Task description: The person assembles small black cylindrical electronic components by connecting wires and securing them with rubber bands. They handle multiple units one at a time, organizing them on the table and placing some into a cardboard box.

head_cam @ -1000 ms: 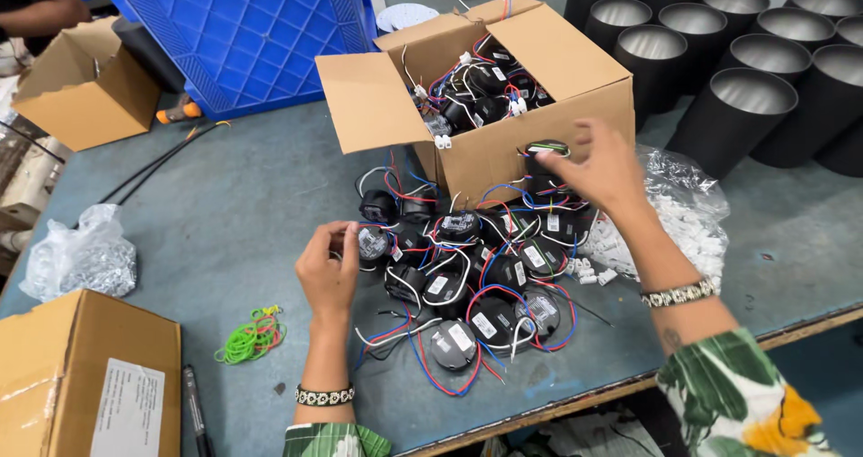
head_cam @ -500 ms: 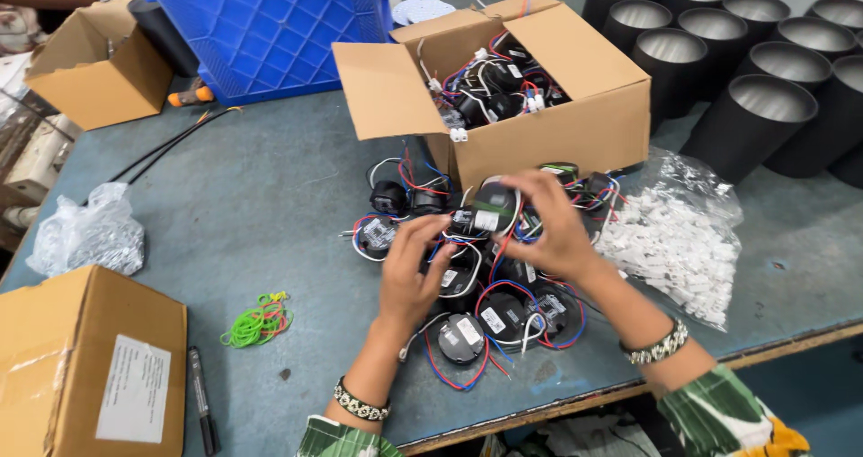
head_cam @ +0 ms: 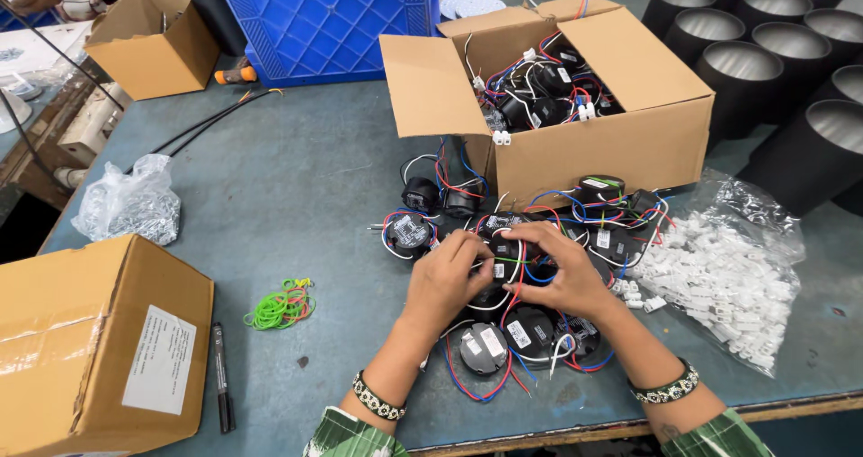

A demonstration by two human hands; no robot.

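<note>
At frame centre, the left hand (head_cam: 447,282) and right hand (head_cam: 559,273) meet over a black round driver (head_cam: 505,252), fingers (head_cam: 520,233) curled and pinching its white wires, amid a pile of drivers (head_cam: 530,331) on the surface (head_cam: 297,196), below an open box (head_cam: 584,106).

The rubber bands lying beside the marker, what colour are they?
Mostly bright green rubber bands, a few orange; clearest in the head view.

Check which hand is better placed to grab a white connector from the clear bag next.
Right, probably. The right hand lies on the bag's side of the black wired module both hands hold; the clear bag of white connectors sits just beyond it. The left hand would have to cross over.
</note>
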